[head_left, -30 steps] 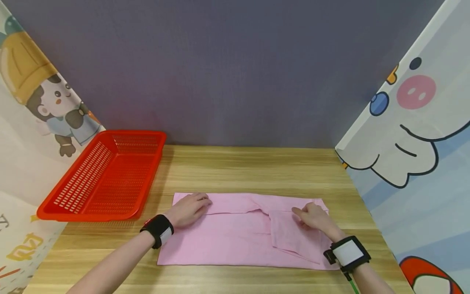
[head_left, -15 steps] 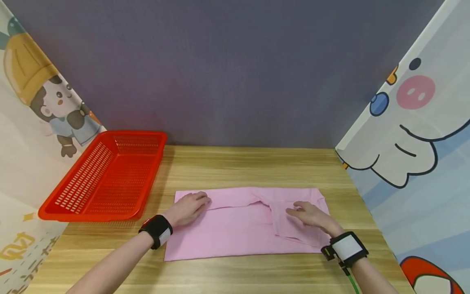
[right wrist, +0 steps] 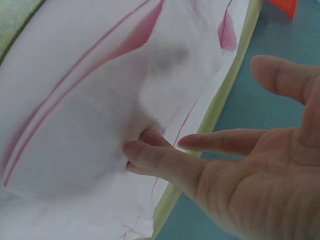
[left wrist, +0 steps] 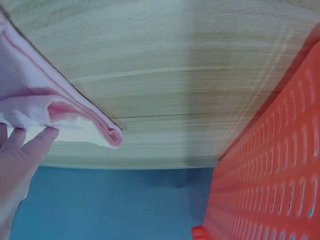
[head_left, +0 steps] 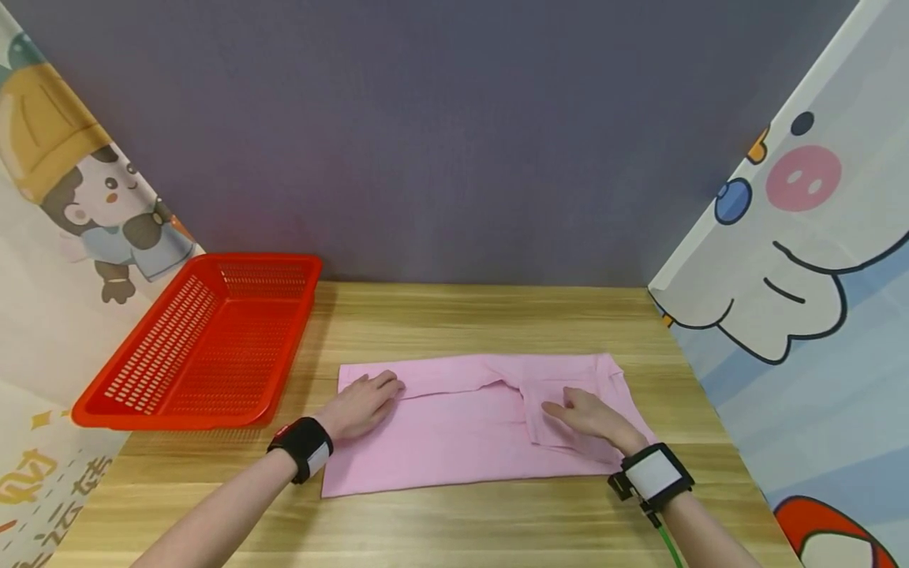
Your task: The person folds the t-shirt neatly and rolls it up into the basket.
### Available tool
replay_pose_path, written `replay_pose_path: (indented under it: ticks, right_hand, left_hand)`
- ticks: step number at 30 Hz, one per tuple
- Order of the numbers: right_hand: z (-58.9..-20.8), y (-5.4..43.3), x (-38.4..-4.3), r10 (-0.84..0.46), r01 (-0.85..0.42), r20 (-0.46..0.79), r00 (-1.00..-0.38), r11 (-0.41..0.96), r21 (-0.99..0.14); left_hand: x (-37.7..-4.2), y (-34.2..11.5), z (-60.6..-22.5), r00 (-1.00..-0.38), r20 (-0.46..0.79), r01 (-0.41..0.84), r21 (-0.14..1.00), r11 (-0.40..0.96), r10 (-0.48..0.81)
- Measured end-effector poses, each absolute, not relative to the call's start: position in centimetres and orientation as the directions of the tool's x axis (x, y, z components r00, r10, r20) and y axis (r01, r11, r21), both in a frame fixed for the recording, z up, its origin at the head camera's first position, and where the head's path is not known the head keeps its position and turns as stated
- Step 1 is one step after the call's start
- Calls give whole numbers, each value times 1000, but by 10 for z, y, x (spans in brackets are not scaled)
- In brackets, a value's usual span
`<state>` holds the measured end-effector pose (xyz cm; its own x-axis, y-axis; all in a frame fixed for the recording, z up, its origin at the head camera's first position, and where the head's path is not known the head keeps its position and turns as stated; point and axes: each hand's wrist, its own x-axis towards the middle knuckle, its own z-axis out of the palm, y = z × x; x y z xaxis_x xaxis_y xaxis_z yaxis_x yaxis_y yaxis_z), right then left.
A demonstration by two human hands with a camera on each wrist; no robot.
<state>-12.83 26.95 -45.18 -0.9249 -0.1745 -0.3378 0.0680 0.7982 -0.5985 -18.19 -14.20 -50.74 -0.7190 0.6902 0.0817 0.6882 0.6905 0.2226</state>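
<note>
On the near half of the wooden table (head_left: 497, 323), the pink cloth (head_left: 440, 442) lies as a long rectangle, with a folded strip along its far side and a flap turned nearward at its right. Your left hand (head_left: 362, 405) rests on the far left part of the cloth, fingers loosely extended, with no hold taken. Your right hand (head_left: 592, 414) is spread at the flap, thumb well apart from the fingers, fingertips touching the fabric without pinching it. Farther left sits the red basket (head_left: 294, 339), apart from the cloth and both your hands.
</note>
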Motion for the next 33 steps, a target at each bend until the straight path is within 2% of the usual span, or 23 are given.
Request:
replay_pose_path:
  ticks: [7,11,20,28,33]
  right_hand:
    - [-450,265,-126,-173,99,-391,-904,805,-584]
    - [-452,263,-127,-156,113,-408,-900,819,-562]
    - [-458,260,-135,-166,61,-352,-921,832,-551]
    - [-462,253,-143,-143,-1,-299,-943,904,-427]
    - [-466,250,-154,-114,5,-287,-951,923,-385]
  left_hand:
    - [-183,-144,-506,-752,62,649,250,719,657]
    - [-183,-146,-508,-767,36,633,204,747,640]
    - [-183,-145,-511,-762,44,646,119,754,646]
    - [-183,-145,-509,-758,4,647,121,753,652]
    - [-184,-144,-508,-757,-19,649,103,754,654]
